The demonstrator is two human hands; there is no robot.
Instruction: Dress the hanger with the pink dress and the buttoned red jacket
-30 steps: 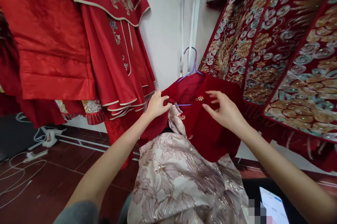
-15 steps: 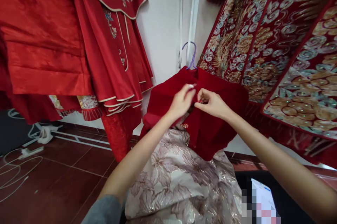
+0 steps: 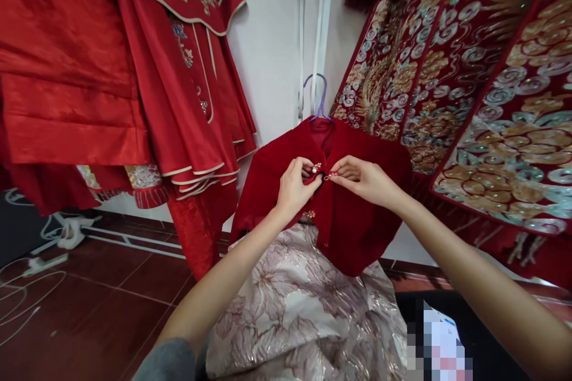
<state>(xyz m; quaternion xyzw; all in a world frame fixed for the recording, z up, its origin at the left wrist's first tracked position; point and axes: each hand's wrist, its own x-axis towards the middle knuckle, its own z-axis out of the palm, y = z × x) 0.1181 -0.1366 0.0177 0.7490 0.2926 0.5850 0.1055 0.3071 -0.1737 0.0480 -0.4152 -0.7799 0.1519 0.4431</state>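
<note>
A dark red jacket (image 3: 357, 226) hangs on a purple hanger (image 3: 321, 95), its collar standing apart at the neck. My left hand (image 3: 292, 189) is closed on its left front edge, beside a gold-and-pearl ornamental button (image 3: 317, 167). Across the opening, my right hand (image 3: 363, 180) pinches a small fastening loop (image 3: 327, 177) at the other front edge. The two hands are a short gap apart. Lower down, a second ornamental button (image 3: 308, 214) sits on the left edge. Beneath the jacket spreads a pale, shiny floral fabric (image 3: 286, 297).
Red garments (image 3: 174, 89) hang on a rack at the left, above white cables (image 3: 31, 303) on the tiled floor. Heavily embroidered red-and-gold garments (image 3: 447, 77) hang at the right. White poles (image 3: 319, 23) stand behind the hanger. A partly blurred phone (image 3: 440, 333) lies at lower right.
My left hand has moved down and taken the front edge near the ornamental button. My right hand has shifted slightly, with the loop now visible at its fingertips. The collar shows wider open.
</note>
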